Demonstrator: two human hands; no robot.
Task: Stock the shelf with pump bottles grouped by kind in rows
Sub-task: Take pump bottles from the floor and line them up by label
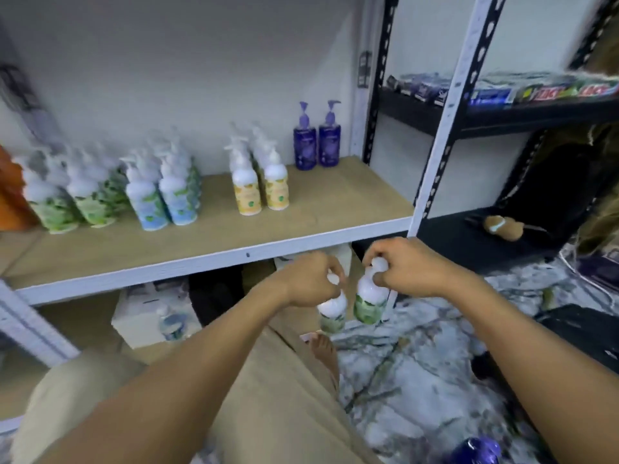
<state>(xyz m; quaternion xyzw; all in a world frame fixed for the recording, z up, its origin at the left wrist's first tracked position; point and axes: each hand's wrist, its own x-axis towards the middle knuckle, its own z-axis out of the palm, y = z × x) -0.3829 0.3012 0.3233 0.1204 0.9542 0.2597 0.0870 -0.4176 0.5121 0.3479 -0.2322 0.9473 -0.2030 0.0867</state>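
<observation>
Below the wooden shelf (335,202), left grip (315,279) and right grip (408,266) clasp glossy rounded bottles (368,301).

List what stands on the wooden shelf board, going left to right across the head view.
Orange item at the frame edge → green-label bottles → blue-label bottles → yellow-label bottles → purple bottles.

Bare shelf board (351,192) right of yellow bottles (261,185), in front of purple bottles (316,142); white upright (445,128) bounds right side.
</observation>
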